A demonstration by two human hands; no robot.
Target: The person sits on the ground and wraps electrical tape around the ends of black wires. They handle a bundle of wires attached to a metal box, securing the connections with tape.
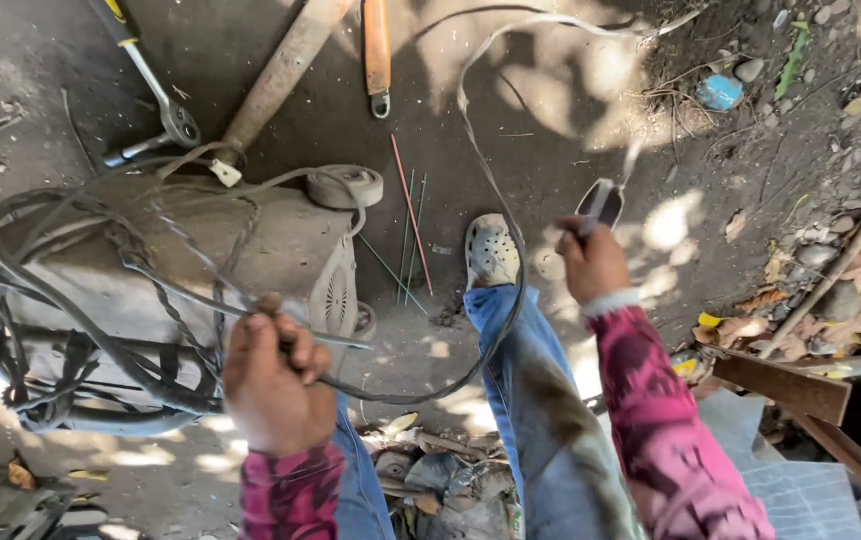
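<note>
Dark cable (491,330), looped between hands

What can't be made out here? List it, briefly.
1. Head view: the left hand is closed on something; its fingers hide what.
2. The tool in the right hand is blurred; its kind is unclear.
3. The ratchet and the orange handle are cut off by the top edge.
4. The machine is partly buried under cables.

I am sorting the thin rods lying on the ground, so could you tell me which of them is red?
The red rod is the longest, lying rightmost and reaching furthest up; the greenish rods beside it are shorter and darker.
</note>
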